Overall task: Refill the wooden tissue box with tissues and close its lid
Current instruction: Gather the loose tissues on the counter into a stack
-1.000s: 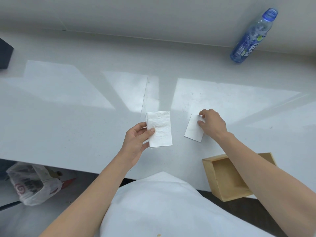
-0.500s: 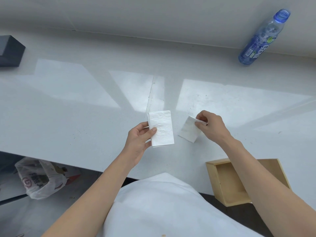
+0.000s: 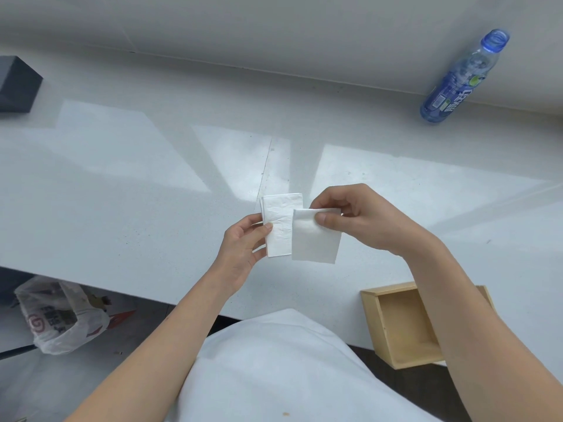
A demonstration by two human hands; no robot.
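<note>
Countertop [image 3: 122, 208], white and glossy, fills most of what we see, and we take the wooden tissue box [image 3: 396, 330] at its near edge as our landmark. We see the box lying open, its hollow bare, partly hidden behind our right forearm; we see no lid on it. Far beyond the box, near the wall, a blue plastic bottle [image 3: 457, 80] lies on its side. Well to the left of the box, at the far corner of the counter, sits a dark block [image 3: 15, 86]. Down on the floor, left of the box and below the counter edge, slumps a plastic bag [image 3: 58, 321].

Above the counter, up and to the left of the box, we hold both hands close together. Our left hand [image 3: 240, 254] grips a folded stack of tissues [image 3: 278, 226] by its left edge, thumb pressed on the front face and the other fingers curled behind, the stack standing upright in the air. Our right hand [image 3: 365, 220] pinches a single folded tissue [image 3: 313, 242] at its top edge, thumb on the front near the upper corner, forefinger bent over the top. That tissue hangs down from the fingers and overlaps the right side of the stack; we cannot tell whether the two touch
</note>
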